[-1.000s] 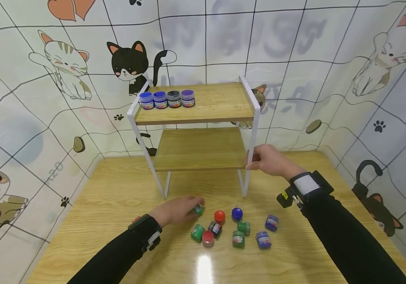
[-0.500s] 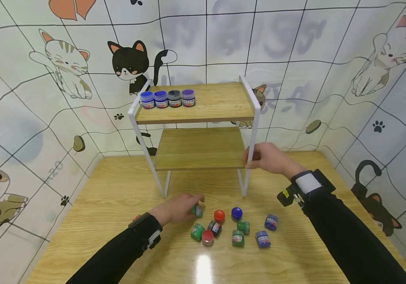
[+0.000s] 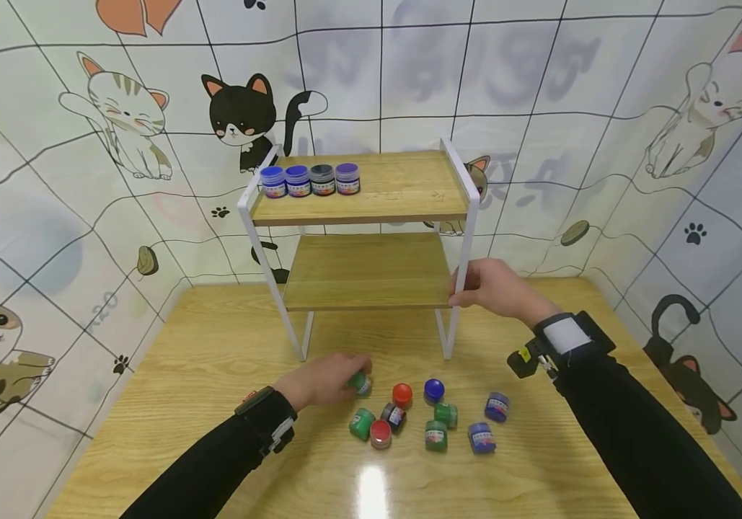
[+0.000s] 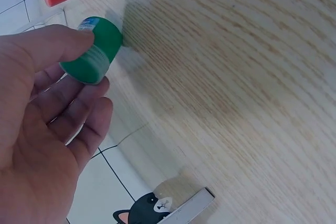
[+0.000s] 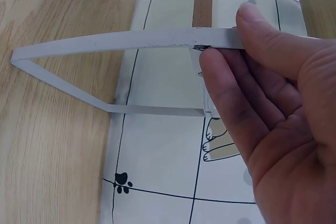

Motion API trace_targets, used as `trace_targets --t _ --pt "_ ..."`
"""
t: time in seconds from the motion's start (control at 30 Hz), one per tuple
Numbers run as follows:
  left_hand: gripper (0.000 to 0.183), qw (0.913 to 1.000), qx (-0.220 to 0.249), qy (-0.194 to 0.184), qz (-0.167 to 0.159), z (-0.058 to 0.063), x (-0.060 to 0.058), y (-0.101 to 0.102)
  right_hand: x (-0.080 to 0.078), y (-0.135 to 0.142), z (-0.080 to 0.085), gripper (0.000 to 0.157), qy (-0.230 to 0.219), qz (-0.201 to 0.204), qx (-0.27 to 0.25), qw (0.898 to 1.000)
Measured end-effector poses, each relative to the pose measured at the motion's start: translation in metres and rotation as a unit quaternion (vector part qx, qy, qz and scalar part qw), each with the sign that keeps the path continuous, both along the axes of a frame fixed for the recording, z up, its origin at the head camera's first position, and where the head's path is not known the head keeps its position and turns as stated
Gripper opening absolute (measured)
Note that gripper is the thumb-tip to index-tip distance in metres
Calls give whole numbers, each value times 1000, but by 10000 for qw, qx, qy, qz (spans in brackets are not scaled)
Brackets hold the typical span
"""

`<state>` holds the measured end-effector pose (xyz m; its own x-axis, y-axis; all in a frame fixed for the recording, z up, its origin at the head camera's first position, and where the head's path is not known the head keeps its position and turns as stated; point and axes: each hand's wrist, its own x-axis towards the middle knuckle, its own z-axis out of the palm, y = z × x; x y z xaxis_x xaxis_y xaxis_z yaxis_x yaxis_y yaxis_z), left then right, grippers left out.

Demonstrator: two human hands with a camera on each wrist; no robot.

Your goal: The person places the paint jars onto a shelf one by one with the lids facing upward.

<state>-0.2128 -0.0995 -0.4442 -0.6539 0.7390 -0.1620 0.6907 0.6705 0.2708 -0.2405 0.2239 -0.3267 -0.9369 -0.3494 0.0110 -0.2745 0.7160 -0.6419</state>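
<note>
My left hand (image 3: 327,380) pinches a small green paint jar (image 4: 100,51) between thumb and fingers, low over the table in front of the shelf. In the head view that jar is partly hidden by the fingers. My right hand (image 3: 497,290) grips the white frame (image 5: 131,40) of a two-tier wooden shelf (image 3: 371,274) at its right front leg, level with the lower board. On the left of the top board, blue, black and purple paint jars (image 3: 322,180) stand upright in a row.
Loose jars lie on the wooden table (image 3: 215,432) before the shelf: a red jar (image 3: 380,434), a black jar (image 3: 394,416), a green jar (image 3: 436,436), a blue jar (image 3: 434,390), a purple jar (image 3: 482,437) and several others. A cat-patterned backdrop (image 3: 377,72) encloses the table behind.
The green jar has tilted and shifted slightly in my left fingers. My right hand stays on the shelf leg. The head view has shifted a little.
</note>
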Motion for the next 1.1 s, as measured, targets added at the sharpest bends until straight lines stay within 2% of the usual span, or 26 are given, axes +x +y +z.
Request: trace_targets --t 0.37,0.7,0.9,1.1 --pt "25 9992 207 35 -331 -1 -1 -2 0 1 0 13 -5 -61 -23 10000" --pt "32 9994 109 -49 -329 2 -3 -2 -1 0 2 13 -51 -79 146 9998" --pt "24 9991 112 -149 -373 8 -6 -2 -1 0 4 13 -60 -63 184 9998" --pt "30 9994 -7 -285 -187 14 -5 -1 -1 0 5 14 -125 -48 143 9998"
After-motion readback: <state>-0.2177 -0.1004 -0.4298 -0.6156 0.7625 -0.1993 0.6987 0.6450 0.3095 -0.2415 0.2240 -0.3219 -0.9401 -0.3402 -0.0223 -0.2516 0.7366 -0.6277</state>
